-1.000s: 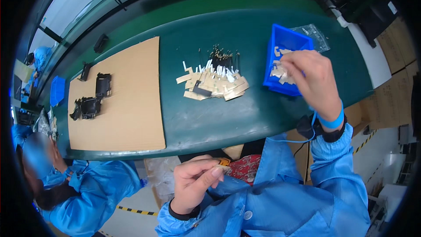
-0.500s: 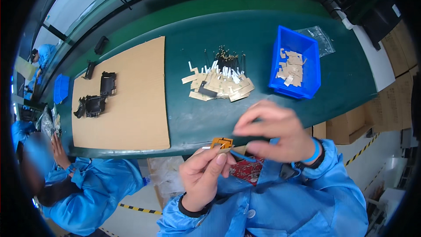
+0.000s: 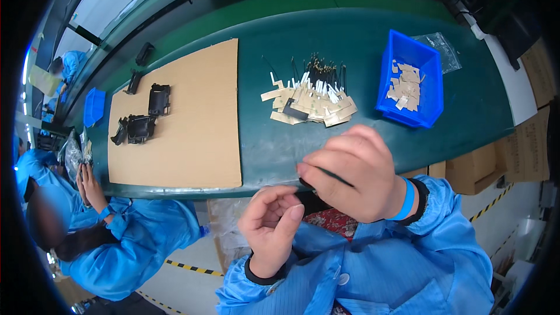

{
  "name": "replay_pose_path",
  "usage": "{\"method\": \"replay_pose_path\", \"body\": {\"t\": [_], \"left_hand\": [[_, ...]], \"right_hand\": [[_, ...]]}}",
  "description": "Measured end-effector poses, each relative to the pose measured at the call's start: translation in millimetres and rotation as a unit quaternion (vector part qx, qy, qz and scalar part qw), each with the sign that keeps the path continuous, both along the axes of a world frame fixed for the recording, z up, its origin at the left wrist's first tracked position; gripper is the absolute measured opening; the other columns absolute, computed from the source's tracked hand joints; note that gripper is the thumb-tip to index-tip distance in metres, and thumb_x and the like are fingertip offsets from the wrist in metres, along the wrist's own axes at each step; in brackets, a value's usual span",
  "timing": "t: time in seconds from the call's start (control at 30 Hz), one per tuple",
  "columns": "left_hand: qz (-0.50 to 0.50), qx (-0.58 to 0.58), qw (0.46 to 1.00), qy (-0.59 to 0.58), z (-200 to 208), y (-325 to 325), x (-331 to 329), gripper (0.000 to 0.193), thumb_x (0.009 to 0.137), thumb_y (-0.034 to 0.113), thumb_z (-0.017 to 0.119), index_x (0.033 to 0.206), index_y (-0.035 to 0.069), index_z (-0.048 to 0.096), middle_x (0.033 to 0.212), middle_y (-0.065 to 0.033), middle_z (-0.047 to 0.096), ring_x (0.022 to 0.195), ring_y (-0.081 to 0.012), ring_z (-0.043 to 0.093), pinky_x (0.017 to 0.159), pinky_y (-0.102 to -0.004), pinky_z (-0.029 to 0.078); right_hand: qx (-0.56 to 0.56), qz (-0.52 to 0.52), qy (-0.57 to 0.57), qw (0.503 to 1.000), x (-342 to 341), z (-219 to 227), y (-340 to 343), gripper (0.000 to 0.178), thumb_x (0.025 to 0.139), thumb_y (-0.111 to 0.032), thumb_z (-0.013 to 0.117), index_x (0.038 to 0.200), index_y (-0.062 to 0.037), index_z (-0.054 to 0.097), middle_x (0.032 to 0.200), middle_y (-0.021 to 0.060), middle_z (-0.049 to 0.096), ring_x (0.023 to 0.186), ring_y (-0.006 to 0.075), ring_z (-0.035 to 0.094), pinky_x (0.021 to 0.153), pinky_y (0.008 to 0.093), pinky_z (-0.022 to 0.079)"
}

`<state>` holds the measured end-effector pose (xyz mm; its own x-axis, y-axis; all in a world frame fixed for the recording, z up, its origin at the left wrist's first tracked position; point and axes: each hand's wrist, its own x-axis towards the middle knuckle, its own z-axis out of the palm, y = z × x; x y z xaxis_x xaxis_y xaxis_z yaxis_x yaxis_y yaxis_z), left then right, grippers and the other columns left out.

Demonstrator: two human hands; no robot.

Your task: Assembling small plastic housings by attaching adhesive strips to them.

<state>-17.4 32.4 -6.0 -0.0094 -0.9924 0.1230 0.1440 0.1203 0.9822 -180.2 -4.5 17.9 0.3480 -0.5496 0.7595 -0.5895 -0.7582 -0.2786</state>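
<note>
My left hand [image 3: 271,227] is near the table's front edge, its fingers loosely curled, thumb and forefinger apart, and nothing visible between them. Just to its right my right hand [image 3: 359,178] is closed in a pinch, with a thin black flat piece [image 3: 315,202] at its fingertips and partly hidden below them. Beyond the hands lies a pile of tan flat adhesive-backed pieces [image 3: 315,105] with white tabs and thin black leads. One black rectangular piece [image 3: 296,112] rests on top of the pile.
To the pile's right stands a blue bin [image 3: 433,84] holding tan paper scraps [image 3: 407,88], beside a clear plastic bag [image 3: 440,49]. On the left, a cardboard sheet [image 3: 192,140] carries several black plastic housings [image 3: 158,100]. A co-worker in blue [image 3: 131,239] sits at the left.
The orange-and-black piece seen in my left fingers has gone from view there. My right hand has closed into a pinch by my left hand. The view has shifted slightly.
</note>
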Motion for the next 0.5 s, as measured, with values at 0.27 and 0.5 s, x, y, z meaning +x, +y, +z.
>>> {"method": "replay_pose_path", "body": {"t": [0.27, 0.5], "left_hand": [[-0.002, 0.04, 0.997, 0.064, 4, -1, 10, 0.009, 0.078, -0.001, 0.062, 0.084, -0.006, 0.058, 0.075, -0.0052, 0.055, 0.059, -0.0067, 0.051, 0.051, -0.0177, 0.039], [0.018, 0.021, 0.998, 0.049, 1, -4, 16, 0.007, 0.076, -0.003, 0.062, 0.081, -0.005, 0.057, 0.072, -0.0059, 0.055, 0.059, -0.0091, 0.051, 0.051, -0.0196, 0.038]], "right_hand": [[-0.097, -0.042, 0.08, 0.991, 15, -1, 5, 0.031, 0.059, -0.015, 0.063, 0.088, -0.0048, 0.064, 0.085, 0.0032, 0.06, 0.075, 0.0174, 0.054, 0.068, 0.036, 0.039], [0.157, 0.11, -0.105, 0.976, -2, 8, -14, 0.035, 0.063, -0.018, 0.072, 0.093, -0.0036, 0.062, 0.085, 0.0065, 0.06, 0.072, 0.0195, 0.055, 0.07, 0.0338, 0.043]]}}
